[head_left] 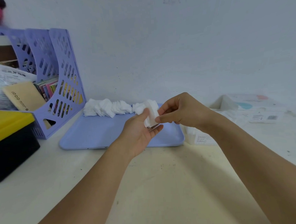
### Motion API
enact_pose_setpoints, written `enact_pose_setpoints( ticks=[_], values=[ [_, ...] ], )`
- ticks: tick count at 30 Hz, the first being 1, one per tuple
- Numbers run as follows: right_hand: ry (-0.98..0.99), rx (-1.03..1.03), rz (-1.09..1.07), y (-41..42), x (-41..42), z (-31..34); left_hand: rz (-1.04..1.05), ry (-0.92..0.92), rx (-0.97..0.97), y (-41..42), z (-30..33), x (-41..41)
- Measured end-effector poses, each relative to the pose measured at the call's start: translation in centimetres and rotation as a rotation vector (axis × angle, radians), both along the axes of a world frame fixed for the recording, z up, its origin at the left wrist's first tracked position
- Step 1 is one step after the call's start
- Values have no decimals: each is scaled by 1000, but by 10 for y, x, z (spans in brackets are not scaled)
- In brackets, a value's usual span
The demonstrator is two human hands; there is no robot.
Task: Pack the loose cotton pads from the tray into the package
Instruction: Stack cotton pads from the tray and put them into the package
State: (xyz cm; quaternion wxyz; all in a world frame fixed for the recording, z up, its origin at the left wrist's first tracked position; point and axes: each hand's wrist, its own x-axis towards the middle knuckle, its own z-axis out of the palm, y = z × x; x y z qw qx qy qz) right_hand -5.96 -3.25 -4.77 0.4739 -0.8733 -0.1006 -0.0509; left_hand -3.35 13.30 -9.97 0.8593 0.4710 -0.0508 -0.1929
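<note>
Squaring a small stack of white cotton pads [150, 114] above the right half of the flat lilac plastic tray [93, 133]: left hand [139, 131] cupped under the stack, thumb against its side; right hand [179, 110] pinching its near edge with fingertips. Best to tap edges flush, keep pressure light, avoid fanning the layers. More loose white pads [107, 108] heaped along the tray's far edge. Clear printed plastic package [203, 136] just beside the tray's right edge; mouth not discernible.
</note>
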Motion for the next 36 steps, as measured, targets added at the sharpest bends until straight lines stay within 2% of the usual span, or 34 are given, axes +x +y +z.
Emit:
enact_pose_setpoints(
  ticks=[4,9,14,19,25,36],
  values=[
    [46,61,-92,8,2,-3,-22,-145,114,-6,-2,-5],
    [131,167,-131,2,6,-8,-98,-6,-75,-6,3,-4],
    [211,290,-71,-7,6,-5,-41,74,-169,-4,2,-2],
    [220,294,-62,-8,7,-7,-32,54,-143,-3,4,-2],
    [112,213,-146,-5,10,-12,-62,28,-83,-3,3,-4],
    [183,361,-177,-7,11,-17,-32,19,-72,-4,3,-4]
  ],
)
